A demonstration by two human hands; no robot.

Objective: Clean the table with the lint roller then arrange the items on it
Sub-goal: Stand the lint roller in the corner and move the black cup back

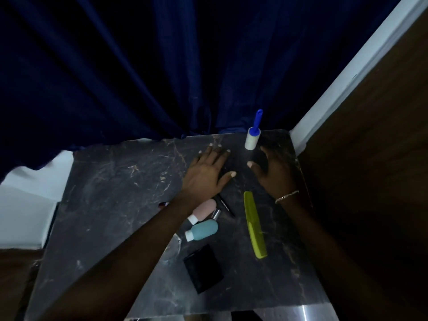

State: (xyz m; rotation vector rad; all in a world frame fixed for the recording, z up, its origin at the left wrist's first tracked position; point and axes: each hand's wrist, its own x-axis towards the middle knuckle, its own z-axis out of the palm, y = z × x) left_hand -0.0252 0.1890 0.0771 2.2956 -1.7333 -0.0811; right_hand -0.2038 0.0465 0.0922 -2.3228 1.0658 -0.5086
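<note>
A lint roller (252, 135) with a white roll and blue handle stands at the far edge of the dark marble table (111, 188), its handle against the curtain. My left hand (208, 172) lies flat on the table, fingers spread, just left of the roller. My right hand (275, 167) hovers open right below it, holding nothing. Nearer me lie a green comb (254, 224), a pink bottle (203, 210), a teal bottle (202, 230), a black pen (225, 205) and a black case (203, 267).
A dark blue curtain (162, 66) hangs behind the table. A brown wooden panel (370, 158) and white trim (347, 77) close off the right side. A clear glass object (172, 251) lies partly under my left forearm. White floor (25, 205) shows at left.
</note>
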